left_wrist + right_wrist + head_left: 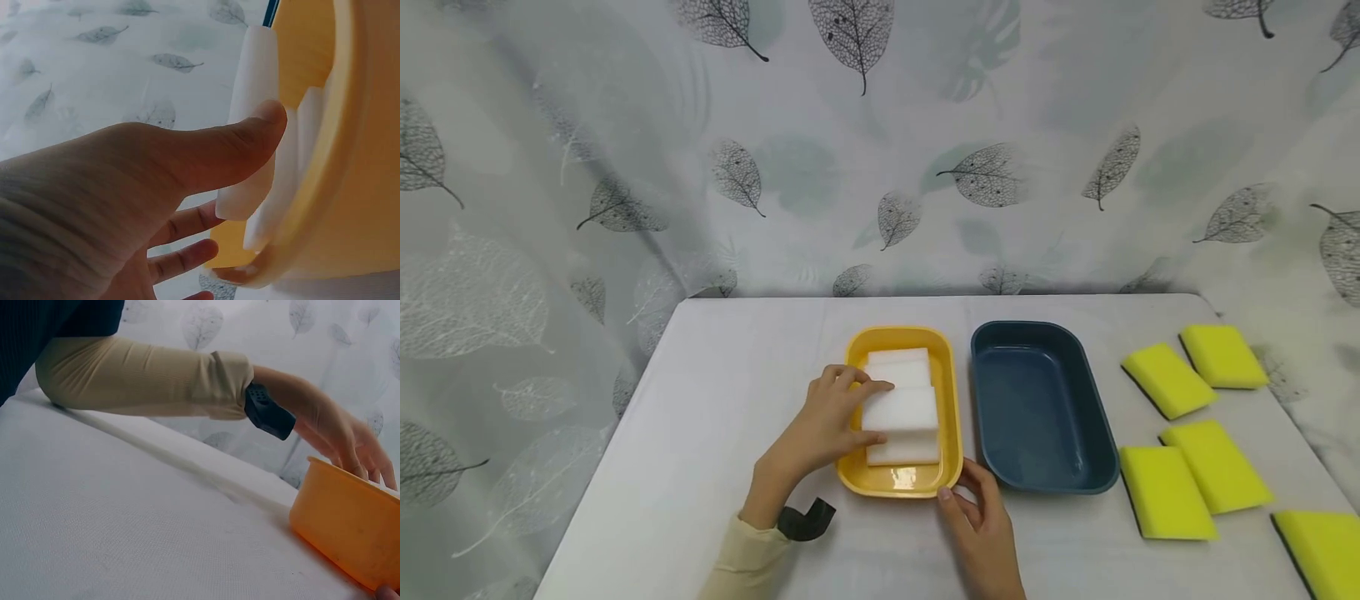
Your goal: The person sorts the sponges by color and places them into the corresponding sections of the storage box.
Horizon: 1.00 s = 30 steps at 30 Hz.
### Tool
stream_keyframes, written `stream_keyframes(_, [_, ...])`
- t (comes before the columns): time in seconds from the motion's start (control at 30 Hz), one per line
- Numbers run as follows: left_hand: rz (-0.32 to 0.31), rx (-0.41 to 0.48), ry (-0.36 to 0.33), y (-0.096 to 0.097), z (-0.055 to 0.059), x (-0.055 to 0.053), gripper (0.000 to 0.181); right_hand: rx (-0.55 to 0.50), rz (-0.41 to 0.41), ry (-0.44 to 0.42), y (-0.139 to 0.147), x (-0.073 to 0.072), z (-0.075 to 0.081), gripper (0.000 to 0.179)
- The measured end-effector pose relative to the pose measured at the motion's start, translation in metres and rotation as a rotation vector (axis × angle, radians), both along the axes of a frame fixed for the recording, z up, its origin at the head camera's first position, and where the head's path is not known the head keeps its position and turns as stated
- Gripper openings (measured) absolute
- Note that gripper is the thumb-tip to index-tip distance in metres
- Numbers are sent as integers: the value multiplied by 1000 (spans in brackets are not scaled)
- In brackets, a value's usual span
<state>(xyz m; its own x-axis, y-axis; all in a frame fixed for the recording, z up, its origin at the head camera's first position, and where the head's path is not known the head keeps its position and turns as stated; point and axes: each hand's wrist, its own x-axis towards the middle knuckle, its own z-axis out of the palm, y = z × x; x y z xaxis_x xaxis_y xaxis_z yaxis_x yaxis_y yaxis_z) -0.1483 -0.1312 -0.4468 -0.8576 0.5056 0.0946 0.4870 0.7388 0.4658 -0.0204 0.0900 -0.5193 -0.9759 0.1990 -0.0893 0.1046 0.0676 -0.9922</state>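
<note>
White foam sponge blocks [904,452] lie in a row inside a yellow tray [880,481]. My left hand [827,421] reaches in from the left and pinches one white sponge [901,410], which sits higher than the others. In the left wrist view the thumb presses the near face of that sponge [253,81], with the other fingers partly hidden behind it. At the tray's front right corner, my right hand [983,525] grips the rim, thumb at the front and fingers round the side. The right wrist view shows the tray's outer wall [344,519] and just a fingertip of the right hand.
A dark blue tray [1037,400] stands close to the right of the yellow one. Several yellow sponges [1165,492] with dark undersides lie further right on the white-covered table [700,417]. Behind the table hangs a leaf-patterned curtain [820,167].
</note>
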Motion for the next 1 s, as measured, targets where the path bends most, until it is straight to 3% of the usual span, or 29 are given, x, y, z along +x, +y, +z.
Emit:
stream_keyframes(0.23, [-8,-34,-46,3,-7,1,63,0,10,1,0,1,1,50])
stream_keyframes(0.43, [-4,-53,-34,4,-9,2,63,-5,7,-19,-2,1,2,49])
stream_keyframes(1.0, [18,-71,-40,1,-4,1,66,-4,47,3,-1,-3,1,48])
